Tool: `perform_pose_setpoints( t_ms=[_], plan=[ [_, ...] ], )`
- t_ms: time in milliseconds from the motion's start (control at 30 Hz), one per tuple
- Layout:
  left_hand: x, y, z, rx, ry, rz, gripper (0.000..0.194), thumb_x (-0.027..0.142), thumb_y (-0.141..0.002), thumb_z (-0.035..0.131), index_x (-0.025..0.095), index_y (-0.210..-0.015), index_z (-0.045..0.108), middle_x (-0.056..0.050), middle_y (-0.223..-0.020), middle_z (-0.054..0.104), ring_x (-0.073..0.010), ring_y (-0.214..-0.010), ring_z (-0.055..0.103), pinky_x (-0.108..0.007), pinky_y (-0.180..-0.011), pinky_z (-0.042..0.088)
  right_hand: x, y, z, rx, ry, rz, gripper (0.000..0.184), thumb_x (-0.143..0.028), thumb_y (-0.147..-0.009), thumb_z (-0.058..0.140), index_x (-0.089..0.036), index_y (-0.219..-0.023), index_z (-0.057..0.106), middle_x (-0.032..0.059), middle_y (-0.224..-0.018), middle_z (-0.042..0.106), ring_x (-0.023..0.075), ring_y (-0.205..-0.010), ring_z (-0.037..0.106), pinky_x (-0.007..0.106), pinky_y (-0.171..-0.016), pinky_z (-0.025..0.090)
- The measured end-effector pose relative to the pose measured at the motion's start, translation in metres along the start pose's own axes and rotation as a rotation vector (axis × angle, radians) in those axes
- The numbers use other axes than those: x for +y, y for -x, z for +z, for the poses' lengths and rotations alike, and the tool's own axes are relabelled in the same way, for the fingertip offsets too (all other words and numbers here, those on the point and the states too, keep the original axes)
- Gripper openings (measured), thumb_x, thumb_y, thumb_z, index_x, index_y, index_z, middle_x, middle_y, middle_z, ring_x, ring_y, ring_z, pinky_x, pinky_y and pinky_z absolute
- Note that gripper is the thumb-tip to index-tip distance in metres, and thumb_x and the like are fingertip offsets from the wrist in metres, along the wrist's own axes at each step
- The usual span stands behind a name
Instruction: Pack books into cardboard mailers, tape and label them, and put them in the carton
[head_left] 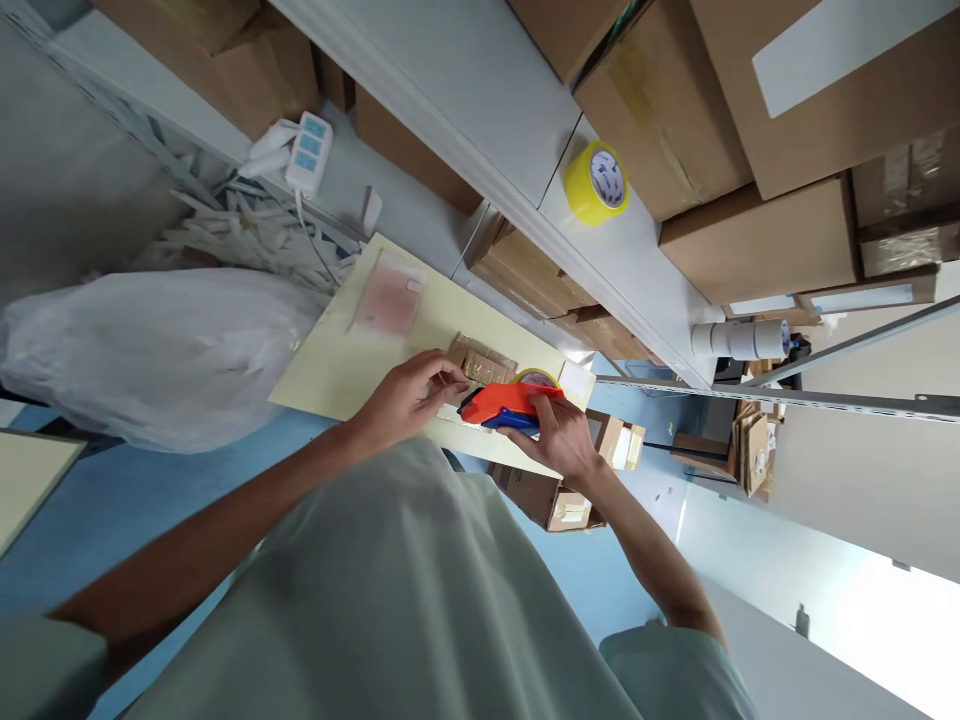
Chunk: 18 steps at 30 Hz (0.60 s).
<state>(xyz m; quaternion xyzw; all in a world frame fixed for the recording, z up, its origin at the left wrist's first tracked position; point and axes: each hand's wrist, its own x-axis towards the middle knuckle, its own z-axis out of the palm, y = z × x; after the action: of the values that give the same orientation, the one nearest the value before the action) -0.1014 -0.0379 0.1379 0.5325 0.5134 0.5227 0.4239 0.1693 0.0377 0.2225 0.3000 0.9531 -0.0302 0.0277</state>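
Observation:
In my right hand [562,435] is an orange and blue tape dispenser [501,402], its black-tipped front pointing left. The yellow-rimmed tape roll [538,378] shows behind its body. My left hand [409,398] is closed in a pinch right by the dispenser's front; whatever its fingertips hold is too small to make out. Just beyond both hands, a small brown cardboard package [484,362] with shiny tape on it lies on the cream tabletop [330,370]. A pinkish clear plastic bag [390,297] lies flat to the left of the package.
Above the table runs a shelf [480,90] with cardboard boxes [660,110], a yellow tape roll [596,183] and white rolls [739,340]. A white power strip [309,155] sits at upper left. A large plastic sack [165,355] bulges left of the table; boxes [551,500] stand below right.

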Motion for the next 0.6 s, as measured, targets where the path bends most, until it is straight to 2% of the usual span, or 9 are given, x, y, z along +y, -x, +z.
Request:
perform_pose_setpoints(
  t_ms=[133, 267, 333, 467, 600],
  plan=[
    [-0.008, 0.011, -0.003, 0.044, 0.064, -0.063, 0.024, 0.045, -0.104, 0.062, 0.022, -0.099, 0.065, -0.006, -0.104, 0.071, -0.0186, -0.091, 0.070, -0.032, -0.085, 0.059, -0.013, -0.006, 0.002, -0.137, -0.007, 0.058, 0.065, -0.077, -0.104, 0.053, -0.017, -0.128, 0.060, 0.0145, -0.094, 0.081, 0.0324, -0.087, 0.080, 0.041, -0.075, 0.063],
    [-0.013, 0.019, -0.005, 0.029, 0.136, -0.247, 0.032, 0.054, -0.097, 0.069, 0.022, -0.100, 0.065, -0.005, -0.096, 0.074, -0.0205, -0.090, 0.071, -0.033, -0.082, 0.059, -0.020, -0.013, 0.001, -0.253, -0.008, 0.099, 0.069, -0.079, -0.104, 0.052, -0.016, -0.130, 0.061, 0.0172, -0.099, 0.081, 0.0341, -0.095, 0.080, 0.042, -0.081, 0.062],
    [-0.016, 0.022, -0.005, 0.041, 0.211, -0.306, 0.039, 0.056, -0.093, 0.074, 0.022, -0.109, 0.066, -0.003, -0.093, 0.074, -0.0213, -0.089, 0.072, -0.034, -0.083, 0.059, -0.023, -0.016, 0.000, -0.324, -0.010, 0.128, 0.070, -0.078, -0.103, 0.053, -0.015, -0.131, 0.061, 0.0180, -0.101, 0.081, 0.0348, -0.098, 0.079, 0.042, -0.084, 0.061],
    [-0.027, 0.028, 0.000, 0.043, 0.352, -0.365, 0.066, 0.059, -0.088, 0.079, 0.023, -0.139, 0.058, -0.001, -0.089, 0.073, -0.0215, -0.088, 0.072, -0.038, -0.089, 0.058, -0.034, -0.021, -0.005, -0.477, -0.038, 0.213, 0.072, -0.079, -0.103, 0.054, -0.016, -0.137, 0.060, 0.0165, -0.107, 0.082, 0.0343, -0.100, 0.079, 0.039, -0.083, 0.058],
    [-0.047, 0.036, 0.008, 0.005, 0.396, -0.456, 0.076, 0.063, -0.083, 0.082, 0.021, -0.141, 0.057, -0.002, -0.089, 0.075, -0.0228, -0.088, 0.072, -0.038, -0.086, 0.058, -0.043, -0.026, -0.018, -0.688, -0.081, 0.367, 0.065, -0.079, -0.104, 0.053, -0.022, -0.133, 0.063, 0.0108, -0.101, 0.083, 0.0310, -0.091, 0.079, 0.033, -0.073, 0.051]
  ],
)
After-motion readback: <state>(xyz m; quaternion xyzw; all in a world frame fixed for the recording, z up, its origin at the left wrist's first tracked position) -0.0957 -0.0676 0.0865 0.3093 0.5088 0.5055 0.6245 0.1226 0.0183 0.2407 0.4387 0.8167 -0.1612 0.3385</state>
